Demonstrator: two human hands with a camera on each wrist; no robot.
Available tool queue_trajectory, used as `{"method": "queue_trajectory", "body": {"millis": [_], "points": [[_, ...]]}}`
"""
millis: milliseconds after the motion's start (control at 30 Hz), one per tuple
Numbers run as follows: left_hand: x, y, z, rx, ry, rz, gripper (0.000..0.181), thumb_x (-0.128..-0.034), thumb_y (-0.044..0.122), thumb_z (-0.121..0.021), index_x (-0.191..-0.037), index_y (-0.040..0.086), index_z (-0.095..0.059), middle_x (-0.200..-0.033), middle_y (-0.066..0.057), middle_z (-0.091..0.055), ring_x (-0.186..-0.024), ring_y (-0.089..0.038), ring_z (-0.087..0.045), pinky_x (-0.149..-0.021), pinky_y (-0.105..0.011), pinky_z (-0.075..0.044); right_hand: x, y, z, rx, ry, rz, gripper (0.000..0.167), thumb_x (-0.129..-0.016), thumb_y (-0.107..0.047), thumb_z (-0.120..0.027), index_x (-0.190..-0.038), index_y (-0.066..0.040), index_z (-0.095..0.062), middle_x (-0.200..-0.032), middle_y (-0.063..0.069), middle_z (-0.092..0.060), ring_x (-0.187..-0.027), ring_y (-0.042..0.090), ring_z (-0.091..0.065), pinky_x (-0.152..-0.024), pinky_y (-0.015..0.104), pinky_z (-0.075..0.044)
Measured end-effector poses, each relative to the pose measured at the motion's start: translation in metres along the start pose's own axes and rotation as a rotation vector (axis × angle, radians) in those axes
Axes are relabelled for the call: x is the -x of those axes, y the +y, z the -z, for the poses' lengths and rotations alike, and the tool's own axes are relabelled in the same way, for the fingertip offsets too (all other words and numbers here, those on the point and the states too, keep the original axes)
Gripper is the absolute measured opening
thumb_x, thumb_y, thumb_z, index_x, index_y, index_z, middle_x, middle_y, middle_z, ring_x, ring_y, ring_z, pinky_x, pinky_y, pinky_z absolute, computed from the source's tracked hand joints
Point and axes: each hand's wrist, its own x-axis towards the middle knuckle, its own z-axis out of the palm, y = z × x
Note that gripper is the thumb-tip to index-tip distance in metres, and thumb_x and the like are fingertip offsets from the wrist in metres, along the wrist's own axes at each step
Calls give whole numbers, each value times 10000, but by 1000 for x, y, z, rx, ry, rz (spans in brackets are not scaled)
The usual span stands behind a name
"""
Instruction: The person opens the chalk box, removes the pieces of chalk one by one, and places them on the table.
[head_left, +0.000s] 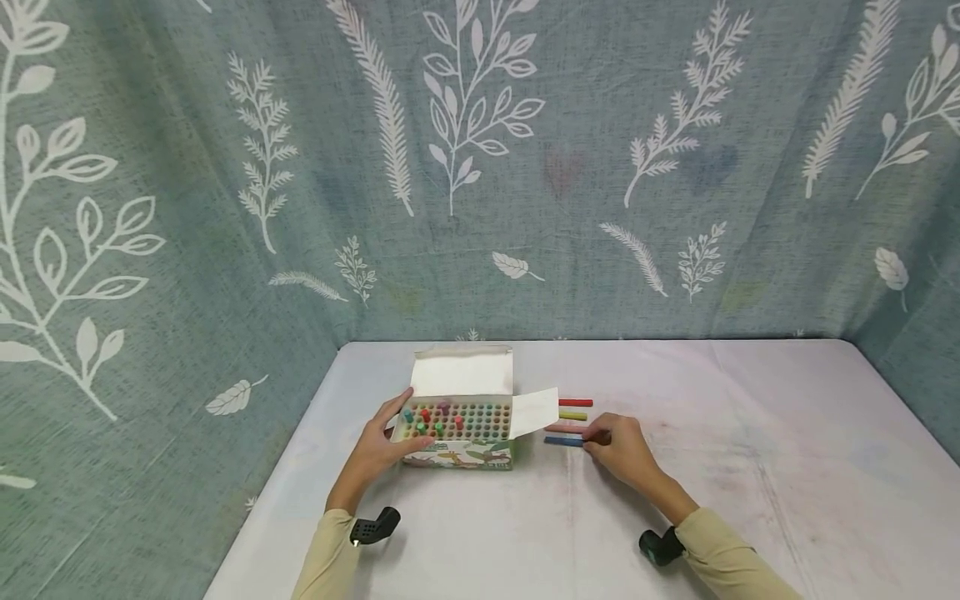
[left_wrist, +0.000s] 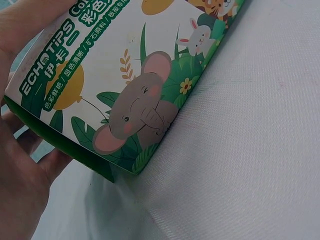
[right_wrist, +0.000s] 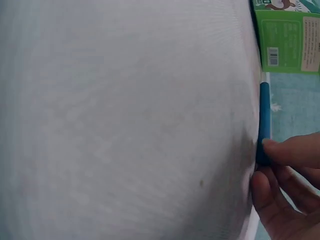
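Observation:
A printed box (head_left: 457, 455) of coloured chalk sticks stands with its lid and side flap folded out; several sticks poke up from its left part. My left hand (head_left: 375, 450) grips the box at its left end, thumb along the front edge. In the left wrist view, the left hand (left_wrist: 25, 165) is beside the box's elephant-printed face (left_wrist: 142, 112). My right hand (head_left: 624, 450) pinches the right end of a blue chalk stick (head_left: 562, 441) on the table. The right wrist view shows the right hand (right_wrist: 290, 185) with its thumb on the blue stick (right_wrist: 264, 120).
Beyond the blue stick lie a pink stick (head_left: 564, 429), a yellow stick (head_left: 573, 415) and a red stick (head_left: 576, 402), side by side. The box's white side flap (head_left: 535, 412) reaches toward them. A patterned curtain (head_left: 570, 275) hangs behind the white-covered table (head_left: 750, 433).

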Motion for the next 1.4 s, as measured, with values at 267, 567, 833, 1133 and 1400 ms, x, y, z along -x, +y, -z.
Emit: {"method": "queue_trajectory", "body": {"millis": [267, 567, 833, 1133, 1400], "points": [[-1, 0, 1, -6, 16, -16, 909, -757, 331, -809, -1493, 320, -276, -1483, -25, -296, -1319, -289, -332, -1054, -566, -280, -7, -13, 8, 27, -1, 80, 173, -710, 107, -734, -763, -55, -705, -767, 20, -644, -672, 129, -570, -596, 264, -490], [-3, 0, 2, -16, 13, -44, 907, -751, 360, -809, -1491, 323, -286, -1501, -9, -279, -1364, -276, -268, -1055, -575, -269, -21, -43, 27, 28, 41, 173, 139, -737, 52, -751, -806, -62, -710, -815, 16, -667, -683, 145, -598, -559, 277, -488], [-1, 0, 1, -4, 13, -32, 892, -772, 304, -800, -1497, 303, -280, -1501, -40, -273, -1348, -292, -295, -1054, -571, -279, -35, -69, 33, -9, 44, 242, 151, -756, 40, -746, -867, -54, -704, -834, 18, -660, -719, 155, -601, -560, 251, -501], [3, 13, 5, -27, -10, -45, 894, -792, 262, -788, -1513, 204, -262, -1516, -106, -251, -1388, -340, -208, -1064, -599, -234, -51, -99, 28, -52, -105, 336, 105, -801, 22, -720, -889, -24, -685, -879, 76, -644, -752, 188, -603, -572, 252, -494], [1, -2, 1, -35, 15, -50, 919, -742, 362, -815, -1494, 301, -290, -1499, -38, -288, -1386, -294, -232, -1067, -584, -246, -63, -121, 14, 17, -244, 395, 159, -811, -12, -729, -943, -85, -680, -933, 35, -637, -796, 201, -607, -704, 317, -519]]}}
